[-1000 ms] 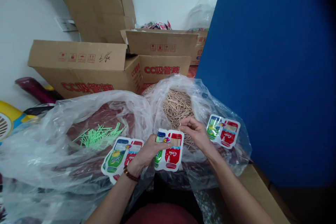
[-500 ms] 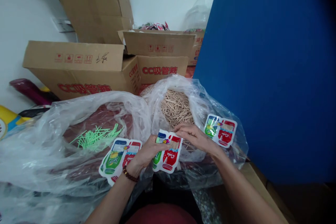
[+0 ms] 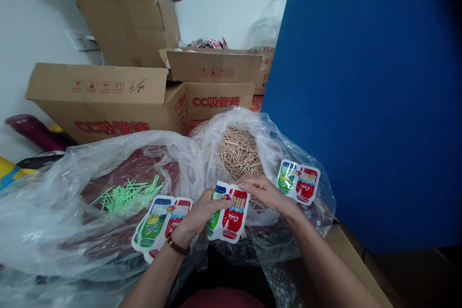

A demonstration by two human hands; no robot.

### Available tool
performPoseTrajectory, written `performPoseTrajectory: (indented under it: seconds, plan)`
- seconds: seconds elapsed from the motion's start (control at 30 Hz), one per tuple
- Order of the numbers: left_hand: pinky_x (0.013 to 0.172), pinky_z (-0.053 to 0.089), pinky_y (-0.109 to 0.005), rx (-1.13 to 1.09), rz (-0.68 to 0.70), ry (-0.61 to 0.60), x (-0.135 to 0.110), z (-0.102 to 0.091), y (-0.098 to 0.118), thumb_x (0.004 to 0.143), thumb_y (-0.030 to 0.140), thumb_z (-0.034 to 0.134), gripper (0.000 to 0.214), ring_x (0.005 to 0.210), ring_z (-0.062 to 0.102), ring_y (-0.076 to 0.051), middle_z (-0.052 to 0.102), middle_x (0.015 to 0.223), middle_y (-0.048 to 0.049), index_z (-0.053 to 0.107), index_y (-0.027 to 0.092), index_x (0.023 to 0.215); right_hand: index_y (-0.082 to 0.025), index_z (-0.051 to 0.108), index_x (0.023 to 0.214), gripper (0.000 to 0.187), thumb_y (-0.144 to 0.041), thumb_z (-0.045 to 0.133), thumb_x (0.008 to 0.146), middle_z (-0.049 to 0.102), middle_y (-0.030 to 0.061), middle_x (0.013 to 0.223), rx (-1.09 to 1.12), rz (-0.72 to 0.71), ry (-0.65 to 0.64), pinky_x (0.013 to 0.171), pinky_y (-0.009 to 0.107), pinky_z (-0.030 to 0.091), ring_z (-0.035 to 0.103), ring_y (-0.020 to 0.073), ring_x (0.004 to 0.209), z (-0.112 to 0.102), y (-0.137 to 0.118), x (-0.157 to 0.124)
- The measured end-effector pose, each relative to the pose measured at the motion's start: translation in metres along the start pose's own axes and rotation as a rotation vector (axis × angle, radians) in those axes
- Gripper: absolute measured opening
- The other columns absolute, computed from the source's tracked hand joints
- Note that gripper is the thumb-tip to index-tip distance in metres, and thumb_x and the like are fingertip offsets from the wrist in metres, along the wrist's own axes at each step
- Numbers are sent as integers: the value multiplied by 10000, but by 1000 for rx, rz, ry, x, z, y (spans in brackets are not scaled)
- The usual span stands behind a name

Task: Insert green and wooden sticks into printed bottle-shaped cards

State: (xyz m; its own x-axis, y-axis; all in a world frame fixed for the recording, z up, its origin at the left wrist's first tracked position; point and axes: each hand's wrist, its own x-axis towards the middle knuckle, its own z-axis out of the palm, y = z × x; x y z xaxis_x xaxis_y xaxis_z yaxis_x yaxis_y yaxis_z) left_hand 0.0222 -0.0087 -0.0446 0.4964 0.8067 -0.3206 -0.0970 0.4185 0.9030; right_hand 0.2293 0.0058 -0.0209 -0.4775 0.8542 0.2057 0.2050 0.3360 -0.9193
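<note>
Head view: the left hand (image 3: 201, 211) pinches a red-and-green packet (image 3: 234, 224) between thumb and fingers, in front of the brown sticks (image 3: 241, 149) heaped in a clear bag (image 3: 212, 147). The right hand (image 3: 263, 192) touches its top edge; whether it grasps a stick I cannot tell. Another packet (image 3: 306, 190) lies beyond the right hand, overlapping packets (image 3: 153, 228) beside the left wrist, green sticks (image 3: 126, 196) farther left.

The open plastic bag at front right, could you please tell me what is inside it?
A heap of thin tan sticks is visible; the right hand covers part of it, and whatever lies beneath is hidden.
</note>
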Motion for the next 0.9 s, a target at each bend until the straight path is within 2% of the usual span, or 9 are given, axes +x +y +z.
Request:
performPoseTrajectory:
  seconds: [0.07, 0.2, 0.33, 0.4, 0.47, 0.57, 0.7, 0.83, 0.9]
  plan:
    - [566, 492, -237, 0, 9, 9, -1, 1, 1, 671, 364, 781, 334, 600, 662, -172, 744, 766, -84, 723, 112, 881, -206, 718, 855, 293, -389, 495, 908, 684, 17, 850, -13, -7, 59, 762, 305, 478, 618, 176, 832, 0, 0, -1]
    - [568, 491, -241, 13, 30, 12, -2, 4, 2, 660, 377, 787, 355, 600, 661, -174, 743, 769, -89, 720, 108, 882, -197, 720, 832, 296, -416, 529, 883, 687, 15, 831, 58, 33, 41, 720, 281, 484, 623, 164, 800, -1, 1, -4]
    - [637, 513, -268, 11, 87, 63, -3, 7, 0, 691, 399, 761, 375, 681, 677, -194, 745, 838, -92, 712, 114, 929, -222, 706, 894, 216, -407, 634, 807, 705, 2, 877, 238, 93, 326, 767, 269, 490, 634, 142, 818, 8, 6, -12]
    - [643, 511, -262, 26, 145, 97, -3, 10, -1, 684, 408, 765, 365, 693, 672, -190, 742, 838, -72, 712, 125, 908, -230, 694, 922, 273, -391, 732, 705, 710, -13, 860, 379, 163, 315, 736, 276, 508, 645, 144, 778, 21, 12, -17]
    - [627, 503, -251, 69, 182, 126, 0, 13, -3, 655, 402, 787, 355, 672, 657, -179, 731, 794, -49, 707, 126, 865, -216, 702, 899, 326, -379, 784, 629, 722, -15, 810, 490, 233, 226, 742, 313, 524, 658, 161, 738, 35, 19, -24]
    - [642, 512, -269, 100, 188, 136, 5, 16, -4, 654, 396, 786, 369, 675, 647, -181, 724, 793, -34, 688, 139, 900, -194, 717, 845, 299, -379, 787, 620, 733, -2, 772, 537, 257, 359, 728, 326, 531, 666, 173, 696, 42, 28, -35]
    - [741, 495, -261, 193, 291, 90, 8, 18, -3, 739, 369, 721, 304, 796, 639, -178, 718, 917, -40, 695, 162, 960, -184, 726, 800, 293, -374, 806, 592, 742, 17, 769, 444, 257, 615, 666, 323, 538, 665, 182, 649, 8, 29, -56]
    - [707, 464, -231, 279, 337, 66, 4, 20, -3, 791, 336, 665, 238, 697, 607, -139, 679, 773, -5, 697, 174, 962, -186, 709, 834, 319, -406, 789, 616, 742, 37, 822, 281, 209, 890, 711, 349, 542, 677, 203, 708, -47, 32, -81]
    - [699, 460, -235, 277, 330, 65, 1, 20, -6, 802, 334, 649, 233, 673, 602, -139, 656, 724, 4, 691, 176, 967, -189, 682, 888, 365, -476, 729, 667, 736, 40, 834, 148, 250, 992, 690, 363, 544, 677, 213, 704, -70, 42, -91]
